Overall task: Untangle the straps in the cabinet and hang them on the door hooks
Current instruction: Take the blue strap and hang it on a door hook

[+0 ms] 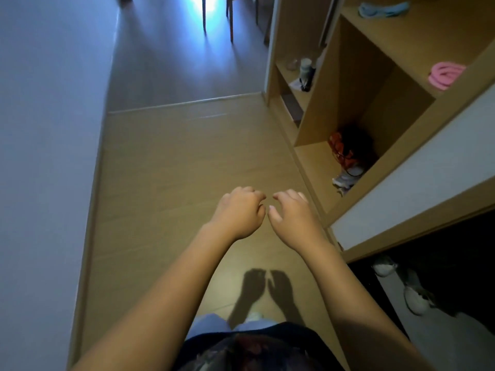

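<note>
A tangled heap of straps (347,153), red, black and grey-white, lies on the bottom shelf of the open wooden cabinet (318,167) at the right. My left hand (238,210) and my right hand (290,212) hover side by side over the floor, left of the cabinet and apart from the straps. Both hands hold nothing and their fingers hang loosely curled. A coiled pink strap (444,74) rests on a higher shelf, and a light blue strap (383,9) lies on the shelf above it. No door hooks are in view.
A white sliding door (417,183) stands at the right, with shoes (412,293) in the dark space below it. A far shelf holds a cup and small items (305,70). A white wall (40,156) runs along the left. Chair legs (230,20) stand at the far end of the floor.
</note>
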`<state>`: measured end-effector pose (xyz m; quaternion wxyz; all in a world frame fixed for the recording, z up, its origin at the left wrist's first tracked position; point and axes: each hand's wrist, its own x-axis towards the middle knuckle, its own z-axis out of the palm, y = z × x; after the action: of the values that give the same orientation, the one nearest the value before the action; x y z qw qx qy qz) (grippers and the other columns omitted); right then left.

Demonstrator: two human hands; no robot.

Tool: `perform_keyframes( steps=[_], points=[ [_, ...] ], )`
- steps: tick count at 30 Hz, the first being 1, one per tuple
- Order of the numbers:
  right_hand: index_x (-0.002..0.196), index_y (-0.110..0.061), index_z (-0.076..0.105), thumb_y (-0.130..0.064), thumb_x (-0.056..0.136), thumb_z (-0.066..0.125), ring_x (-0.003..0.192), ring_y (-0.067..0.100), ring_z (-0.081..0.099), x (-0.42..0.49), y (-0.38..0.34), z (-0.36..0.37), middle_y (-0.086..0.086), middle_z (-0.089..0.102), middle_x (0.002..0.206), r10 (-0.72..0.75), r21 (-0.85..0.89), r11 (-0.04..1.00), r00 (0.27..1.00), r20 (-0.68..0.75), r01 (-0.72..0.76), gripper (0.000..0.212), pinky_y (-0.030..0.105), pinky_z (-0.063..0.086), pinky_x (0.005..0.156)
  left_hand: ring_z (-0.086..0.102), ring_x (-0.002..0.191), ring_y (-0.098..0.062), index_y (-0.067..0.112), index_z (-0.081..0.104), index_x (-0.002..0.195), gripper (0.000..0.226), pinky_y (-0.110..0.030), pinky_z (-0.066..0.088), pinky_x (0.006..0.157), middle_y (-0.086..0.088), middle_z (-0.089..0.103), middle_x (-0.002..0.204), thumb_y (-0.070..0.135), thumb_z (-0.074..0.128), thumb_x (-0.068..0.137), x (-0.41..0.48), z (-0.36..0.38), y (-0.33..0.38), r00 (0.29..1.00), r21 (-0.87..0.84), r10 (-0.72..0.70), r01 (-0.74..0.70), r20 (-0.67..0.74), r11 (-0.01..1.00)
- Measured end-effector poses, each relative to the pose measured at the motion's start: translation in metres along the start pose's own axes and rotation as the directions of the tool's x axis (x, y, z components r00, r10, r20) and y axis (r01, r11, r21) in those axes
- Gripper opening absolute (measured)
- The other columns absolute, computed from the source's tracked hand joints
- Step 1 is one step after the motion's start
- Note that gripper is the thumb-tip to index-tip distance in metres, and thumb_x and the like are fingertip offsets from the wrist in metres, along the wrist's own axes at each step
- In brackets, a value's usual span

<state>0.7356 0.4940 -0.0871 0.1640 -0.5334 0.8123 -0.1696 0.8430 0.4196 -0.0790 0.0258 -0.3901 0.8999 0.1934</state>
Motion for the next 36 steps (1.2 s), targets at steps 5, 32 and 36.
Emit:
perform_keyframes(
  steps=[5, 32, 36],
  points=[
    [0.12, -0.007, 0.054, -0.024, 0.092, 0.046, 0.114, 0.027, 0.046, 0.065, 0.009, -0.014, 0.011, 0.056, 0.121, -0.015, -0.033, 0.999, 1.0, -0.009, 0.014, 0.034, 0.037, 0.04, 0.091, 0.049, 0.117, -0.03, 0.016, 0.052, 0.128, 0.038, -0.039, 0.043, 0.095, -0.011, 0.056, 0.125, 0.028, 0.04, 0.094, 0.066, -0.016, -0.012, 1.0, -0.016, 0.007, -0.007, -0.004, 1.0],
    [0.111, -0.01, 0.059, -0.029, 0.089, 0.044, 0.101, 0.022, 0.048, 0.415, 0.127, -0.149, 0.009, 0.058, 0.109, 0.372, 0.148, 0.928, 0.838, -0.398, -0.342, 0.033, 0.031, 0.038, 0.079, 0.053, 0.103, -0.015, 0.023, 0.057, 0.109, 0.022, -0.029, 0.043, 0.088, 0.0, 0.057, 0.109, 0.028, 0.044, 0.092, 0.512, -0.129, 0.061, 0.883, -0.105, 0.462, -0.454, 0.074, 0.885],
    [0.112, -0.005, 0.06, -0.028, 0.089, 0.047, 0.101, 0.027, 0.05, 0.452, 0.168, -0.181, 0.014, 0.06, 0.109, 0.373, 0.14, 0.928, 0.838, -0.398, -0.346, 0.035, 0.03, 0.036, 0.075, 0.053, 0.101, -0.016, 0.022, 0.057, 0.109, 0.023, -0.035, 0.047, 0.09, -0.001, 0.056, 0.108, 0.032, 0.043, 0.093, 0.565, -0.136, 0.1, 0.874, -0.085, 0.475, -0.469, 0.097, 0.879]
  ],
)
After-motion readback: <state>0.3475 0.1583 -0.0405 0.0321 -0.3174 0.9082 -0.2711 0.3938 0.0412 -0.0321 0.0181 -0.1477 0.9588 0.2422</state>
